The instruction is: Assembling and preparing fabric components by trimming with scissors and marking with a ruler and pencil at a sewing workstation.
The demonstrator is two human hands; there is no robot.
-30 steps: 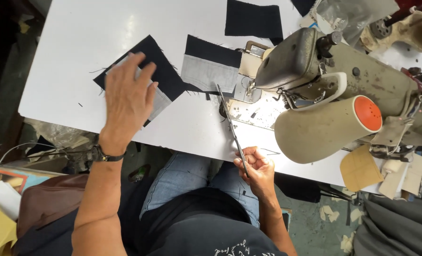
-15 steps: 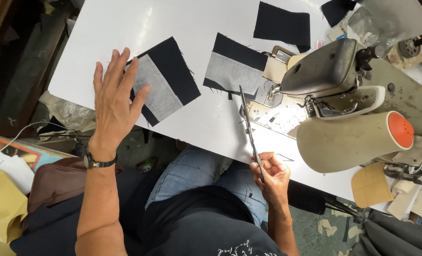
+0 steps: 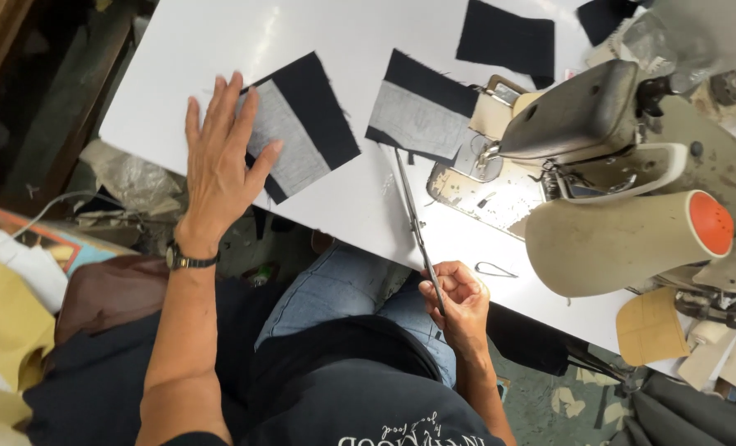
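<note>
Nearest the person, the right hand is closing its grip around the handles of long scissors, whose blades are now pointing up the white desk toward the sewing machine. Farther out, left of the machine, the left hand is lying open and flat, gripping nothing, having slid partly off the black-and-grey fabric piece it was covering. Beyond, a second such piece is lying beside the machine's plate, with a black patch behind it.
</note>
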